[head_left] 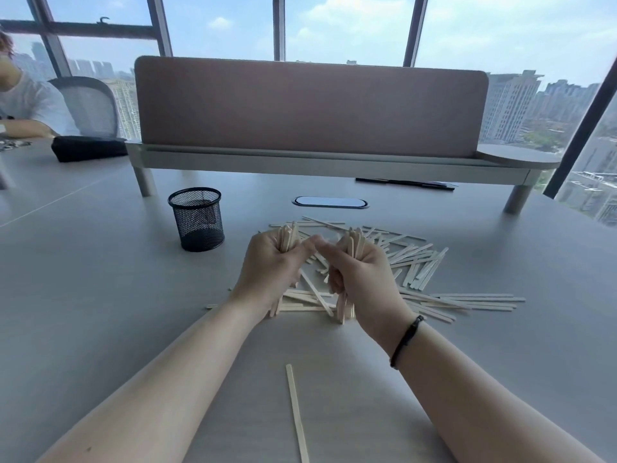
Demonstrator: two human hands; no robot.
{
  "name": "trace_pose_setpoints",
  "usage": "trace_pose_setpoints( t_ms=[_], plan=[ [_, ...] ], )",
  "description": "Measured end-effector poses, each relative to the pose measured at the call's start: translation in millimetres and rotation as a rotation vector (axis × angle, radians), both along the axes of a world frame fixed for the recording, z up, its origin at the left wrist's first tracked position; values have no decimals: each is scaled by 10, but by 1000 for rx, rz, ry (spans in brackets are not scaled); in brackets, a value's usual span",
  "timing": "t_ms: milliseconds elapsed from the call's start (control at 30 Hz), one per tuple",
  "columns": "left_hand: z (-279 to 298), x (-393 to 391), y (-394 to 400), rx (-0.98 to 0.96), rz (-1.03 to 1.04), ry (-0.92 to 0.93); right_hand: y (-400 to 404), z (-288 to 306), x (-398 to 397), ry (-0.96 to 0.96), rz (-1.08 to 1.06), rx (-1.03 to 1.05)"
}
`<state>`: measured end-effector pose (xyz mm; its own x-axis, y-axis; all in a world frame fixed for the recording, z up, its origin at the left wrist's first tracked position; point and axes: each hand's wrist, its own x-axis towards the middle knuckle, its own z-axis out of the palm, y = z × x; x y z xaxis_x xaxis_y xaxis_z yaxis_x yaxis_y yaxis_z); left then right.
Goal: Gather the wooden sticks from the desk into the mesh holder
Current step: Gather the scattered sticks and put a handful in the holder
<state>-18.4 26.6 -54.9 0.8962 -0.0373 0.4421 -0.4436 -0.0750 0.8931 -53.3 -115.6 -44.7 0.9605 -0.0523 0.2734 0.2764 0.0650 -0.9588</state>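
Each of my hands grips an upright bundle of pale wooden sticks over the grey desk. My left hand (pixel 268 267) holds one bundle (pixel 288 237); my right hand (pixel 359 272) holds another (pixel 354 242), and their thumbs touch. The lower ends of both bundles rest among several loose sticks (pixel 420 262) scattered on the desk to the right and under my hands. One single stick (pixel 296 412) lies apart, near me. The black mesh holder (pixel 197 218) stands upright and looks empty, to the left of and just beyond my left hand.
A pink divider screen on a raised shelf (pixel 310 105) crosses the desk behind the sticks, with a cable port (pixel 330 202) in front of it. A black pouch (pixel 88 148) lies far left, where another person sits in a mesh chair. Windows are behind.
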Motion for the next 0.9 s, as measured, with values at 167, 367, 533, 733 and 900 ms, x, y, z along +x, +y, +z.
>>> trace_pose_setpoints(
  t_ms=[167, 367, 533, 733, 900],
  plan=[
    [-23, 13, 4, -29, -72, 186, -13, 23, 15, 108, -10, 100],
    [153, 22, 100, -298, -23, 260, 50, 81, 9, 225, 46, 277],
    [713, 318, 512, -467, 132, 153, 116, 119, 20, 239, 63, 370],
    [1221, 910, 1039, -484, 339, 117, 283, 114, 150, 259, 89, 405],
    [1026, 1291, 1223, -354, 428, 126, 328, 81, 185, 245, 108, 388]
  ],
)
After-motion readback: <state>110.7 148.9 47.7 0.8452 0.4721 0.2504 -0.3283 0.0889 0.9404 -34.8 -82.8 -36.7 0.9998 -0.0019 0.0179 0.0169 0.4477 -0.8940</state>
